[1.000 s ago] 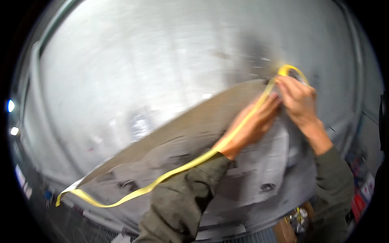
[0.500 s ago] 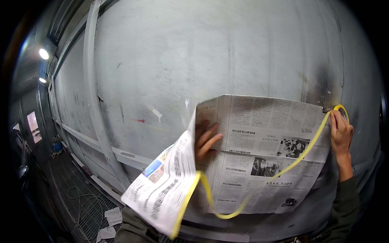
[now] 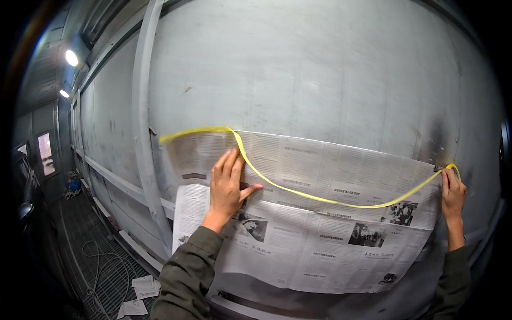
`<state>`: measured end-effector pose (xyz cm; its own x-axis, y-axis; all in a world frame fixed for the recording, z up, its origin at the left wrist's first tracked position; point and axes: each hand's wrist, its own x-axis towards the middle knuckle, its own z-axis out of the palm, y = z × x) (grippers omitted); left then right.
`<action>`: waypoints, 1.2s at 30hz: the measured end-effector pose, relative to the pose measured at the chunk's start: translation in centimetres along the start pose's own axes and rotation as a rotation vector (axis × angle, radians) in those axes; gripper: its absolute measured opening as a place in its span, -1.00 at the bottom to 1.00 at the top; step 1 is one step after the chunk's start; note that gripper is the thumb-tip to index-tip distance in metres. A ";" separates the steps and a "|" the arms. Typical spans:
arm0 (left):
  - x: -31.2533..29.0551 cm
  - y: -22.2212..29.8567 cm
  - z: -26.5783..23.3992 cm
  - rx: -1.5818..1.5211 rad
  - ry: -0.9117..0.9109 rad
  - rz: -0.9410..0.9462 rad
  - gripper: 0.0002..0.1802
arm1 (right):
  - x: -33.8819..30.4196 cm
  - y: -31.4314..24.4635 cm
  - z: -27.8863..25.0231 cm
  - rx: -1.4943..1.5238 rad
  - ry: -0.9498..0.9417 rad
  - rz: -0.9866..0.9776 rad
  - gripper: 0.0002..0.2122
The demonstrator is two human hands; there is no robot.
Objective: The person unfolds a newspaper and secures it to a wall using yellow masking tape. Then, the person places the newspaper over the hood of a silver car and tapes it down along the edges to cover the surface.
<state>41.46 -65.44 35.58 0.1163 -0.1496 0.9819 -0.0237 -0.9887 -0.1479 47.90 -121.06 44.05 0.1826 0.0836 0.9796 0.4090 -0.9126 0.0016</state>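
A wide newspaper sheet (image 3: 314,250) hangs against the grey metal wall, its lower edge bowed away from it. Yellow masking tape (image 3: 362,206) runs along its upper left edge, then sags loose across the paper to the right corner. My left hand (image 3: 228,184) lies on the sheet just below the taped edge, fingers extended and thumb out to the side. At the upper right corner, my right hand (image 3: 453,194) pinches the yellow tape roll (image 3: 454,168), mostly hidden behind the fingers. Whether the paper corner is also in that pinch I cannot tell.
Grey wall panels (image 3: 304,74) and an upright post (image 3: 145,96) surround the sheet. Down on the left, a grated floor (image 3: 74,234) carries a looped pale hose (image 3: 96,266) and loose papers (image 3: 145,287). Bright lamps (image 3: 71,57) shine at the upper left.
The sheet's folded left part has swung up and flattened against the wall, its taped edge now along the top. My left hand has come from behind the fold onto the front of the paper.
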 end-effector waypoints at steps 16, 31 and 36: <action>1.7 -12.5 -0.2 0.310 0.071 -0.152 -0.14 | 0.3 1.0 0.2 0.041 -0.016 0.036 -0.86; 3.9 14.0 5.5 -0.065 -0.186 0.429 -0.09 | 1.7 1.1 -2.2 0.046 -0.080 0.096 -0.77; 9.2 24.7 7.2 -0.080 -0.163 0.633 -0.08 | 2.3 2.4 -3.4 -0.074 -0.135 0.174 -0.75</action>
<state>49.06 -91.33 40.13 0.2040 -0.7076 0.6765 -0.2101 -0.7066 -0.6757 46.27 -124.41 47.03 0.3649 -0.0294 0.9306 0.2950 -0.9443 -0.1455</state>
